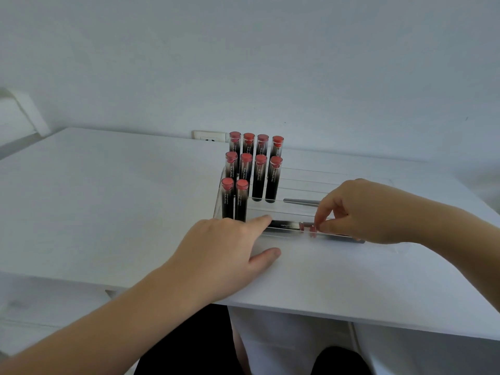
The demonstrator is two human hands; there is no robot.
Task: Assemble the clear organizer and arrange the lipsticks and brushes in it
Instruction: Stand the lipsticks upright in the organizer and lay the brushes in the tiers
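We see a clear organizer [303, 185] on a white table [108, 198], ten lipsticks [246, 171] upright in its left slots. Our right hand [362, 212] pinches a lying lipstick [286, 226] at the front; our left hand [224, 250] rests flat, fingers relaxed, index touching it.

Ten upright lipsticks [250, 169] fill the left of the tiered organizer [305, 182] on the counter [108, 198]; a brush [301, 201] lies right; one lipstick [286, 226] lies in front
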